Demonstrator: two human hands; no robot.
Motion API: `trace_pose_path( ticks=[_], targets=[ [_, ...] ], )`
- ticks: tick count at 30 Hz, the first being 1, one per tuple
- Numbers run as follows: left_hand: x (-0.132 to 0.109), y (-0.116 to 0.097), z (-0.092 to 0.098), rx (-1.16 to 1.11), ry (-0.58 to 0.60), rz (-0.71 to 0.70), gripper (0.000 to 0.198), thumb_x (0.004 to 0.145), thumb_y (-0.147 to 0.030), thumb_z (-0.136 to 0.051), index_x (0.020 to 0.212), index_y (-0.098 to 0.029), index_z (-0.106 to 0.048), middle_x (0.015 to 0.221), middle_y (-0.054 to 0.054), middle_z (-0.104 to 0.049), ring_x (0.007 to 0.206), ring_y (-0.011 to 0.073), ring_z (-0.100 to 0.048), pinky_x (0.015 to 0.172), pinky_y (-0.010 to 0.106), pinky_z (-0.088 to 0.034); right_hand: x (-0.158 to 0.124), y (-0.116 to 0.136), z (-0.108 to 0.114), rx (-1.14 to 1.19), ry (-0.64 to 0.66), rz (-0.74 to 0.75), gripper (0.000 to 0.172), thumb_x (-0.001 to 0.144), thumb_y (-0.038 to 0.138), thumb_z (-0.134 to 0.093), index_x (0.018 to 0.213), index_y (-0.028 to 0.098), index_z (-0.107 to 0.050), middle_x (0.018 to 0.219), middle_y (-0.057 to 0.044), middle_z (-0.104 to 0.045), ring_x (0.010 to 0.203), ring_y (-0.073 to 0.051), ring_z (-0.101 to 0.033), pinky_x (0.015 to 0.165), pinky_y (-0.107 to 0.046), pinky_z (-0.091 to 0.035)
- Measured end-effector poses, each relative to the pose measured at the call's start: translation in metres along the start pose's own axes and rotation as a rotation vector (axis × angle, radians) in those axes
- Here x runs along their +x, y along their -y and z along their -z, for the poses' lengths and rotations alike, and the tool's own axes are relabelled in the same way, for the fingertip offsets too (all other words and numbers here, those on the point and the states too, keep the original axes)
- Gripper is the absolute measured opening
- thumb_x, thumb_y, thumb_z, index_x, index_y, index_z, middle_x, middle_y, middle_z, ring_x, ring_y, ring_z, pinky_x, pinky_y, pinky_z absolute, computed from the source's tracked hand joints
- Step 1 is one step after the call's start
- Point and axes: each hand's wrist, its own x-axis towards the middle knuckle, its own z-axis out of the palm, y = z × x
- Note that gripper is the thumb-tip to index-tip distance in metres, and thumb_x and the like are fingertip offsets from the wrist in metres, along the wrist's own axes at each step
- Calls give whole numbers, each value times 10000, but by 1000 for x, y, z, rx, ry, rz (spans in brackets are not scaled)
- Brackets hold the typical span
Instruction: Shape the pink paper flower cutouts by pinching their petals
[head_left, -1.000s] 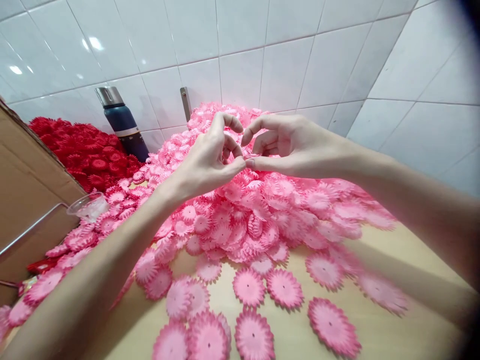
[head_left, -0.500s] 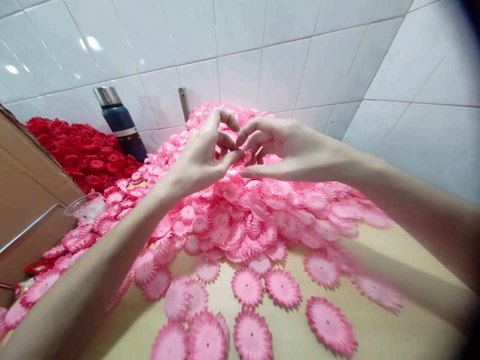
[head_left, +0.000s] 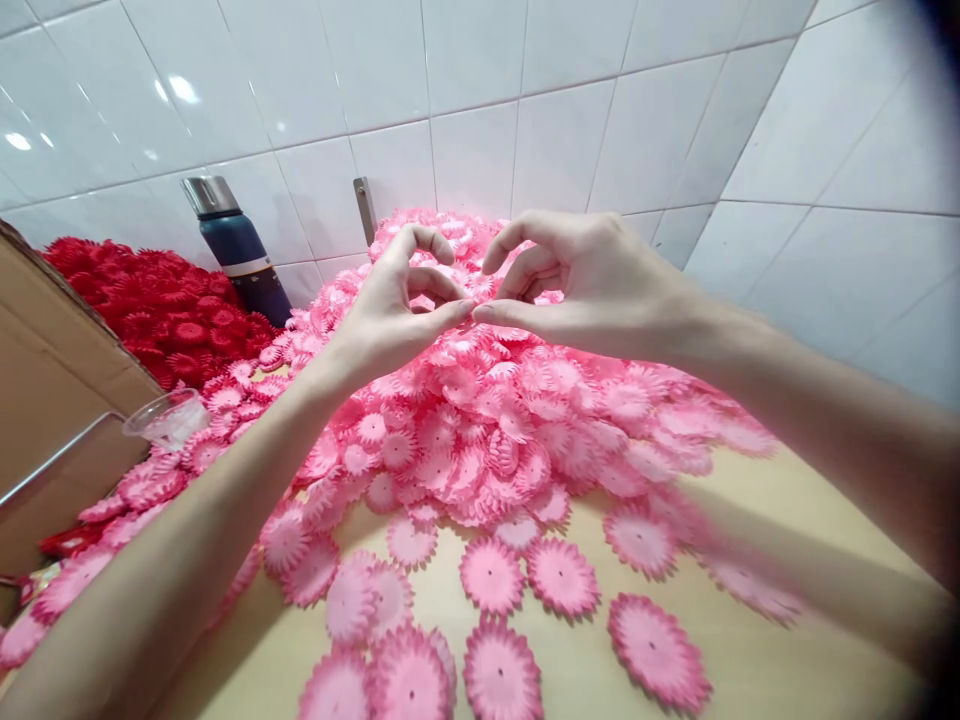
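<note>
Left hand (head_left: 394,315) and right hand (head_left: 600,285) together over pink heap (head_left: 450,465)

Thumb tips (head_left: 486,313) nearly touch; anything between them is too small to tell. Loose pink discs (head_left: 517,672) lie toward the surface's (head_left: 576,670) near edge. A blue bottle (head_left: 238,240) stands toward the back edge, beside a red heap (head_left: 150,310).

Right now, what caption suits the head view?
Left hand and right hand, thumb tips close together, at a heap of pink serrated petal discs.

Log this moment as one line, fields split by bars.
Left hand: curled, hold unclear | Right hand: curled close opposite, hold unclear | Beneath: heaped pink serrated-edged discs | Back left: silver-capped dark-blue bottle
</note>
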Motion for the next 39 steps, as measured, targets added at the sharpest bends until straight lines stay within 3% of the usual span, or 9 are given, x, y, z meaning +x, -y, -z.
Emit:
trace_pose_path(
  ticks=[5, 11, 16, 20, 23, 27, 31, 35, 39],
  targets=[
    [0, -2, -5, 33, -29, 1, 353, 758, -228, -736, 919, -240, -422, 712, -29, -631, 714, 175, -672, 669, 337, -536, -1, -2, 0, 96, 68, 37, 265, 728, 220, -758, 935, 217, -592, 740, -17, -707, 685, -198, -646, 613, -349, -493],
    [1, -6, -12, 155, -216, -26, 314, 714, -106, -680, 874, -233, -442, 662, -30, -599, 708, 186, -633, 632, 339, -504, -2, 3, -1, 142, 84, 113, 244, 711, 80, -694, 872, 220, -575, 706, -1, -645, 690, -180, -606, 697, -357, -493],
    [2, -10, -14, 231, -356, 8, 274, 681, -62, -640, 861, -214, -501, 655, -26, -610, 615, 148, -551, 585, 317, -465, -2, 2, 0, 207, 132, 138, 238, 704, 29, -658, 802, 221, -556, 767, -5, -577, 693, -152, -552, 615, -324, -441],
    [7, 0, 1, 328, -461, -40, 212, 711, -42, -590, 852, -200, -573, 702, 0, -594, 655, 147, -537, 593, 303, -454, -3, 4, 2, 265, 217, 184, 225, 721, 49, -647, 828, 224, -552, 765, 1, -558, 684, -147, -548, 600, -321, -443],
    [13, 14, 26, 258, -539, 47, 183, 754, -80, -600, 903, -184, -610, 722, 21, -568, 650, 149, -521, 557, 293, -445, -4, 3, 4, 93, 242, 184, 193, 756, 86, -639, 879, 219, -570, 618, 28, -536, 554, -132, -494, 558, -332, -421],
    [15, 21, 47, 162, -489, 126, 69, 794, -148, -637, 862, -157, -641, 762, 46, -581, 665, 136, -519, 540, 261, -451, -2, -6, 3, -161, 230, 94, 167, 801, 309, -693, 896, 209, -600, 488, 59, -441, 437, -108, -389, 452, -321, -348],
    [9, 11, 46, 178, -431, 153, 35, 779, -160, -671, 788, -137, -647, 756, 55, -609, 669, 125, -538, 556, 246, -455, 2, -10, -8, -96, 235, 112, 269, 799, 440, -695, 873, 193, -617, 762, -20, -628, 672, -148, -569, 585, -319, -472],
    [4, 2, 46, 300, -348, 172, 177, 779, -290, -702, 713, -143, -630, 683, 40, -600, 619, 115, -524, 557, 256, -442, 10, -5, -29, -160, 308, 153, 230, 802, 355, -687, 933, 170, -647, 961, -57, -693, 881, -185, -631, 786, -356, -515],
    [-1, 2, 56, 558, -172, 262, 243, 709, -371, -747, 710, -150, -647, 685, 56, -642, 633, 148, -567, 565, 289, -435, 19, -2, -47, -309, 329, 108, 221, 805, 170, -613, 1021, 159, -656, 924, -60, -729, 835, -203, -665, 749, -383, -515]
  ],
)
